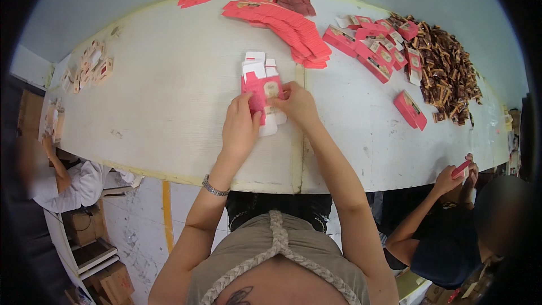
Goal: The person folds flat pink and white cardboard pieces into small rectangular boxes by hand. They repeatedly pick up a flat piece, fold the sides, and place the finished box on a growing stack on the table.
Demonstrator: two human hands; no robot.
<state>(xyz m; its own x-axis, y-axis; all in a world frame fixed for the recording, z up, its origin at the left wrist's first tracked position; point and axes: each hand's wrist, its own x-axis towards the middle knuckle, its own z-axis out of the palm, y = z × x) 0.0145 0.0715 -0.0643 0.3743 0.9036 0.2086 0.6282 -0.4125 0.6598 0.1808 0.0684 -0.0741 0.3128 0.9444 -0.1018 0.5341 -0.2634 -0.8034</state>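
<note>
A pink-red folding carton (255, 91) with white flaps lies on the table in front of me, its shape fairly flat. My left hand (241, 121) grips its left side, with the thumb near its lower edge. My right hand (297, 103) pinches the right side, fingertips by the pale oval on the printed face. White flaps stick out beyond the carton's far end and below it, between my hands. Just past it, a fanned stack of flat pink-red cartons (285, 25) spreads across the table.
Formed pink-red boxes (374, 59) lie right, beside a heap of small brown-gold wrapped pieces (446, 65). One box (410, 110) sits nearer. Small pale boxes (93, 65) stand far left. A co-worker's hands (458, 174) hold a red carton at right; another person (70, 183) works left.
</note>
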